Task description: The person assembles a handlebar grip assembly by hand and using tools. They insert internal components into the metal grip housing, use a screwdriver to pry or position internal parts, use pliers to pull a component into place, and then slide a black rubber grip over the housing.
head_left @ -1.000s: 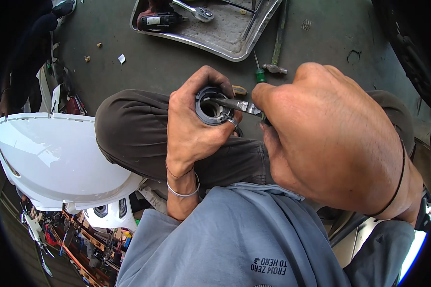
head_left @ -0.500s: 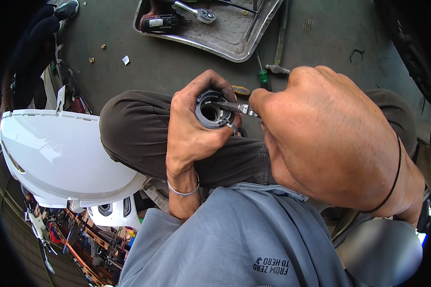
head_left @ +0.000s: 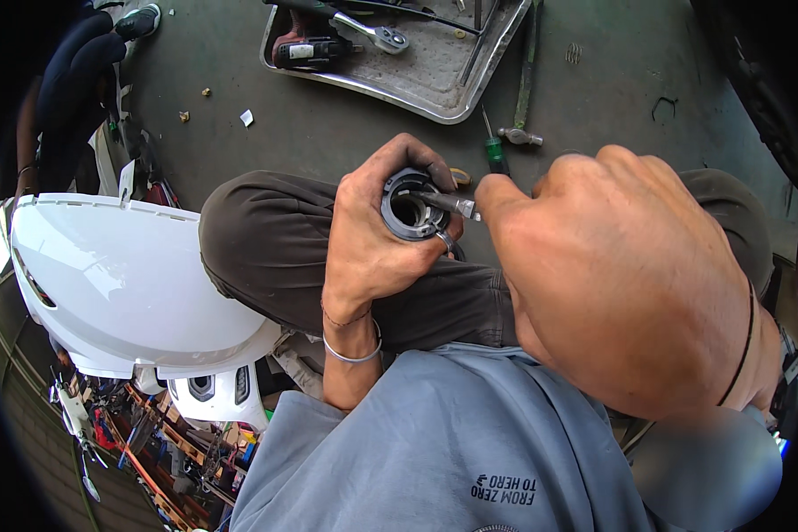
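My left hand (head_left: 372, 222) is wrapped round a dark ring-shaped metal part (head_left: 390, 211) with a round hole in its middle, its open end facing up. Closed over a pair of pliers (head_left: 461, 206), my right hand (head_left: 625, 275) is just to the right. The pliers' grey jaws reach into the opening of the ring-shaped part, against its inner edge. Their handles are hidden inside my right fist. Whether the jaw tips grip anything in there I cannot make out.
A metal tray (head_left: 399, 102) beyond my hands bears a red and black power tool (head_left: 306, 51) and a ratchet (head_left: 386, 37). A green-handled screwdriver (head_left: 495, 155) and a hammer (head_left: 525, 97) lie on the floor. At left sits a large white panel (head_left: 142, 275); another person's leg (head_left: 84, 66) is beyond it.
The view has shifted, so most things sit slightly farther right. The jaws remain inside the ring-shaped part, and both hands keep their hold.
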